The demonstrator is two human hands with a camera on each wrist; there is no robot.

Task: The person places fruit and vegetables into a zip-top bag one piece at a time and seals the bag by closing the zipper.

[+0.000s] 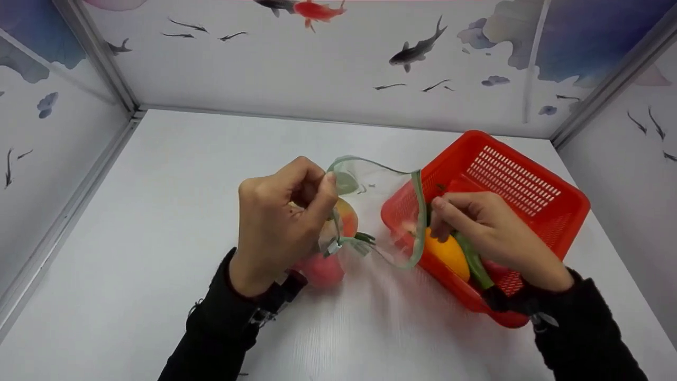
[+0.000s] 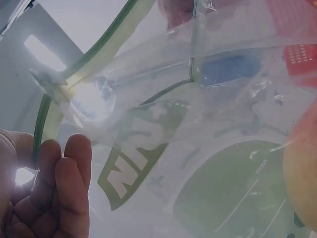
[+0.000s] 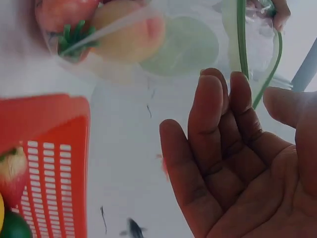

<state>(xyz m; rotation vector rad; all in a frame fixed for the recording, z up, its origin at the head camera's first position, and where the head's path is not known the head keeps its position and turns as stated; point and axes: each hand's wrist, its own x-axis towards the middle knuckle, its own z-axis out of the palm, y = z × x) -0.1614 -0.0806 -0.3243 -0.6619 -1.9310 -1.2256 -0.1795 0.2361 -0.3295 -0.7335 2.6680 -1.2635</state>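
Note:
A clear plastic zip bag [image 1: 391,185] with green edging hangs with its mouth spread in the head view. My left hand [image 1: 283,222] pinches the green edge of that mouth between thumb and fingers, also visible in the left wrist view. Inside the bag are a peach-like fruit [image 3: 129,32] and a reddish fruit [image 3: 67,12] beside a green stem [image 3: 74,42]. By the opposite green edge, my right hand [image 1: 484,233] has its fingers loosely bent. In the right wrist view a gap separates that thumb from the fingers, and nothing is gripped there.
A red plastic basket [image 1: 574,203] with slotted walls stands at the right, under my right hand. It holds a yellow-orange fruit [image 1: 448,256], a long green vegetable [image 1: 473,259] and a reddish fruit [image 3: 14,171]. The white tabletop [image 1: 132,238] meets fish-patterned walls [image 1: 317,69].

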